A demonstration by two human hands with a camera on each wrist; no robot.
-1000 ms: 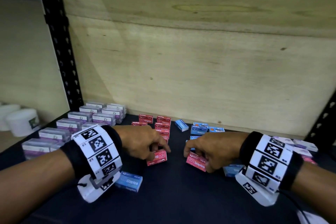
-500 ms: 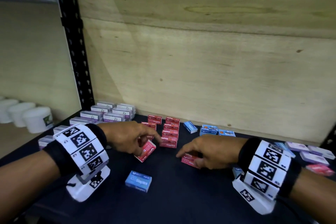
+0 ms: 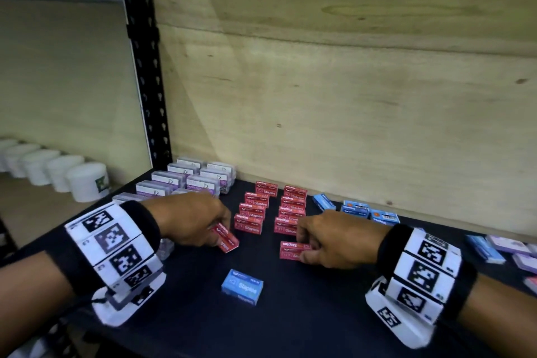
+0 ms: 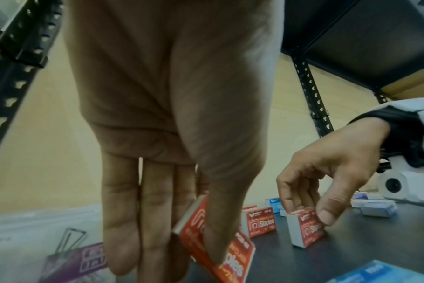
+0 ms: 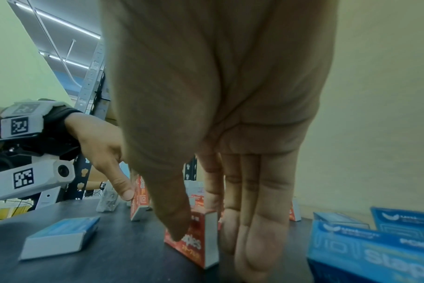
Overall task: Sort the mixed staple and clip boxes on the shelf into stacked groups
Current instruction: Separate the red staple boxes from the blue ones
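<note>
My left hand (image 3: 213, 229) pinches a red staple box (image 3: 226, 238) between thumb and fingers, tilted, just left of two rows of red staple boxes (image 3: 270, 209); the same box (image 4: 215, 247) shows in the left wrist view. My right hand (image 3: 308, 247) pinches a second red staple box (image 3: 292, 250) standing on the black shelf (image 3: 305, 314) in front of the right red row; the right wrist view has that box (image 5: 196, 241) under my thumb. One blue staple box (image 3: 242, 286) lies alone in front.
Purple-and-white clip boxes (image 3: 186, 180) are grouped at the back left beside the black upright (image 3: 145, 67). Blue staple boxes (image 3: 356, 209) sit by the plywood back wall. Mixed blue and purple boxes (image 3: 505, 250) lie at the far right. White tubs (image 3: 84, 180) stand on the neighbouring shelf.
Both hands have carried their red boxes back toward the red rows; the left box has tilted up on its edge. The loose blue box stayed in place.
</note>
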